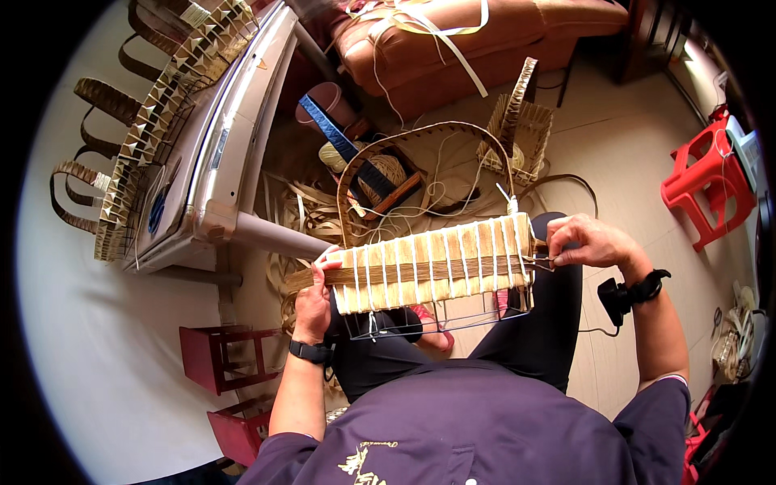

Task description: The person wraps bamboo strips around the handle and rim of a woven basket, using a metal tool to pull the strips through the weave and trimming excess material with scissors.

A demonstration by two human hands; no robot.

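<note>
On my lap lies a rectangular basket point(449, 238) on its side, with a wire frame point(436, 330), tan strips bound by white cords and a tall arched handle point(404, 134). A darker brown strip point(396, 276) runs lengthwise through the cords across the middle. My left hand point(312, 301) is closed around the basket's left end, its thumb against the brown strip where the strip sticks out. At the opposite end, my right hand point(592, 241) pinches a thin, dark, wire-like tool point(539, 263) that reaches the strip's right end; its exact kind is unclear.
A small basket holding twine balls point(381, 179) and loose tan strips point(299, 206) lie on the floor ahead. Another small basket point(533, 133) stands behind. Several handled baskets point(137, 153) line the table point(242, 145) at left. A red stool point(702, 186) stands at right, a brown sofa point(461, 56) farther off.
</note>
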